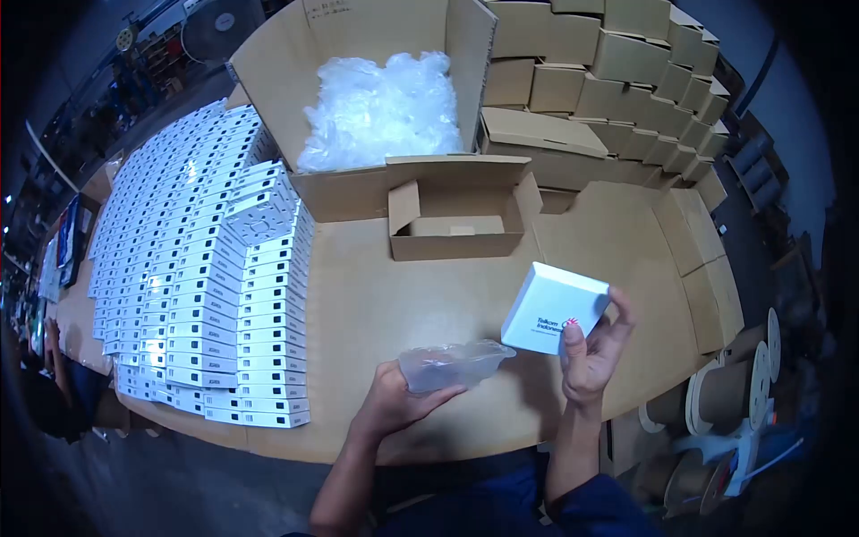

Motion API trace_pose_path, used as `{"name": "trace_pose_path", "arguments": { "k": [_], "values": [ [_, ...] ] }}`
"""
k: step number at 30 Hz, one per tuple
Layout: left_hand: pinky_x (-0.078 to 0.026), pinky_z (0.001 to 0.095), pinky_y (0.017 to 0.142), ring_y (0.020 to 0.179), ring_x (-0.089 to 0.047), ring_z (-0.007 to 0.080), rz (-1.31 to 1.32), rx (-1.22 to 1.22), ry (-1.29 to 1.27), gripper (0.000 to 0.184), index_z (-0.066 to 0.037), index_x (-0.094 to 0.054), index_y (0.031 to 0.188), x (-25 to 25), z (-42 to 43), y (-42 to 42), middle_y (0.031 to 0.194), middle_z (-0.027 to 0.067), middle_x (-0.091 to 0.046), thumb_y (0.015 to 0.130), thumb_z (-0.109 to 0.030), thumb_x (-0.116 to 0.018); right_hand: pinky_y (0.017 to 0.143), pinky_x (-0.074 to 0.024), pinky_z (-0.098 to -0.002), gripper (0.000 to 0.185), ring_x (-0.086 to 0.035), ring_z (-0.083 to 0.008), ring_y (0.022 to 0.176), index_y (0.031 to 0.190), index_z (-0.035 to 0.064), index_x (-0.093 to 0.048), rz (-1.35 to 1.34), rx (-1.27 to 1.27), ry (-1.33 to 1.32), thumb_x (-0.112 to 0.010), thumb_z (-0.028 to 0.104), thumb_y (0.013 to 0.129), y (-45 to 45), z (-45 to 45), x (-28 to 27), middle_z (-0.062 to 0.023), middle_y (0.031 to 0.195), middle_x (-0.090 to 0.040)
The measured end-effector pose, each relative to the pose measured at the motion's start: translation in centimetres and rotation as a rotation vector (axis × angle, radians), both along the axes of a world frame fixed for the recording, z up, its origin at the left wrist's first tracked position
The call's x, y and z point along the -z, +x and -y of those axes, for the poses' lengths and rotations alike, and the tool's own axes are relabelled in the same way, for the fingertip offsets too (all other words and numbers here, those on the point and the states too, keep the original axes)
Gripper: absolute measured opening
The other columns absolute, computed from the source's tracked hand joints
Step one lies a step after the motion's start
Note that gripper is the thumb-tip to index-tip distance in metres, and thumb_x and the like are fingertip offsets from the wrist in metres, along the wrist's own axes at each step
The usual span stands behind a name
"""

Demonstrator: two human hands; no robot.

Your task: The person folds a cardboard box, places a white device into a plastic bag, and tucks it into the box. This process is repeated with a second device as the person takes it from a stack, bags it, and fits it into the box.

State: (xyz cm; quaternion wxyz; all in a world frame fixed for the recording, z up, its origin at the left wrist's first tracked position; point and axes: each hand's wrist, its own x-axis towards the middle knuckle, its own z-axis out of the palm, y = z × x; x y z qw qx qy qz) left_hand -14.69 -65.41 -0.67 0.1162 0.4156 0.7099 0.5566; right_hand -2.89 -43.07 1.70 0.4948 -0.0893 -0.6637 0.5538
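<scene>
My right hand grips a small white box by its right side, thumb on the printed face, which reads "Telkom Indonesia". Just left of it, my left hand is closed on a clear plastic bag, whose right end comes close to the box's lower left corner. Beyond both hands stands an open brown carton with its flaps up; a small light patch shows on its inside. Behind that, a large carton holds a heap of clear plastic bags.
Many stacked white boxes cover the table's left side. Folded brown cartons are piled at the back right, and more cardboard lies along the right edge. Spools stand beyond the lower right edge. Another person's arm shows at far left.
</scene>
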Motion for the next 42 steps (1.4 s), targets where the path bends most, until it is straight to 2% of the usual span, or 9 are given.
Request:
{"name": "trace_pose_path", "arguments": {
  "k": [2, 7, 15, 19, 27, 31, 34, 37, 42],
  "values": [
    [-0.061, 0.036, 0.081, 0.089, -0.076, 0.0276, -0.011, 0.01, 0.003, 0.037, -0.001, -0.072, 0.108, 0.0, 0.0, 0.2, 0.102, 0.0143, -0.076, 0.078, -0.016, -0.09, 0.089, -0.0505, -0.0323, 0.056, -0.061, -0.0203, 0.1, 0.139, 0.0085, -0.04, 0.005, -0.137, 0.147, -0.074, 0.008, 0.094, 0.2, -0.8, -1.6, -0.0117, 0.114, -0.059],
    [-0.06, 0.0363, 0.078, 0.086, -0.076, 0.0267, 0.013, 0.027, -0.018, 0.033, 0.0, -0.074, 0.1, -0.7, -0.4, 0.2, 0.097, 0.0136, -0.077, 0.074, -0.011, -0.092, 0.073, -0.049, -0.0305, 0.034, -0.06, -0.0195, 0.085, 0.11, 0.0053, -0.063, -0.044, -0.385, 0.263, -0.077, -0.006, 0.082, -2.0, -0.2, -3.9, -0.0125, 0.098, -0.061],
    [-0.06, 0.0369, 0.082, 0.09, -0.076, 0.0292, 0.021, 0.063, -0.068, 0.038, -0.002, -0.069, 0.11, -1.2, 0.0, -0.1, 0.098, 0.0143, -0.076, 0.08, -0.017, -0.088, 0.068, -0.0502, -0.0318, 0.036, -0.064, -0.0251, 0.081, 0.095, 0.0047, -0.078, 0.086, -0.53, 0.434, -0.07, -0.013, 0.064, -2.9, -0.6, -5.5, -0.0153, 0.094, -0.064],
    [-0.06, 0.038, 0.081, 0.09, -0.076, 0.0309, -0.001, 0.035, -0.092, 0.04, 0.0, -0.07, 0.109, -0.8, -0.3, 0.0, 0.098, 0.0158, -0.076, 0.079, -0.018, -0.089, 0.072, -0.0509, -0.0344, 0.031, -0.063, -0.0268, 0.082, 0.104, 0.0032, -0.078, 0.277, -0.626, 0.491, -0.064, -0.005, 0.077, -3.6, 0.0, -6.9, -0.0163, 0.096, -0.063],
    [-0.06, 0.0371, 0.083, 0.093, -0.077, 0.0252, 0.209, -0.017, -0.006, 0.05, 0.003, -0.069, 0.115, 0.9, -0.1, -0.3, 0.1, 0.0147, -0.078, 0.074, -0.015, -0.092, 0.094, -0.0488, -0.0387, 0.048, -0.063, -0.0307, 0.101, 0.127, -0.0046, -0.069, 0.317, -0.727, 0.203, -0.046, 0.028, 0.101, -4.6, 1.9, -4.3, -0.021, 0.11, -0.063],
    [-0.056, 0.0348, 0.093, 0.106, -0.071, 0.0198, 0.374, 0.036, 0.064, 0.049, 0.004, -0.063, 0.128, 0.7, 0.6, -0.2, 0.115, 0.0138, -0.074, 0.089, -0.019, -0.082, 0.1, -0.0473, -0.0395, 0.049, -0.062, -0.0319, 0.111, 0.13, -0.0062, -0.067, 0.321, -0.706, 0.115, -0.043, 0.027, 0.102, -4.7, 2.1, -3.1, -0.0219, 0.118, -0.063],
    [-0.051, 0.0332, 0.1, 0.115, -0.063, 0.0175, 0.831, 0.053, 0.325, 0.042, 0.004, -0.055, 0.137, 2.8, 1.2, -0.1, 0.126, 0.0124, -0.067, 0.106, -0.023, -0.06, 0.103, -0.0471, -0.0393, 0.048, -0.061, -0.0304, 0.116, 0.142, -0.0052, -0.057, 0.332, -0.772, 0.124, -0.047, 0.02, 0.103, -4.7, 1.2, -1.6, -0.0205, 0.123, -0.064],
    [-0.048, 0.0323, 0.103, 0.117, -0.061, 0.0175, 0.861, -0.011, 0.336, 0.042, 0.005, -0.052, 0.14, 4.9, 0.7, -0.1, 0.128, 0.0115, -0.064, 0.113, -0.024, -0.041, 0.105, -0.0472, -0.0363, 0.047, -0.06, -0.0254, 0.121, 0.145, -0.0037, -0.051, 0.261, -0.754, -0.213, -0.055, 0.009, 0.101, -4.0, 2.7, 0.1, -0.0187, 0.126, -0.064],
    [-0.047, 0.032, 0.103, 0.116, -0.059, 0.0155, 0.795, -0.07, 0.358, 0.044, 0.006, -0.048, 0.144, 4.7, 0.0, 0.4, 0.127, 0.0115, -0.064, 0.113, -0.024, -0.042, 0.096, -0.0521, -0.0286, 0.022, -0.065, -0.014, 0.106, 0.12, -0.0025, -0.06, 0.256, -0.645, -0.686, -0.065, 0.002, 0.099, -2.6, 3.2, 3.9, -0.0129, 0.117, -0.068]
  ]
}}
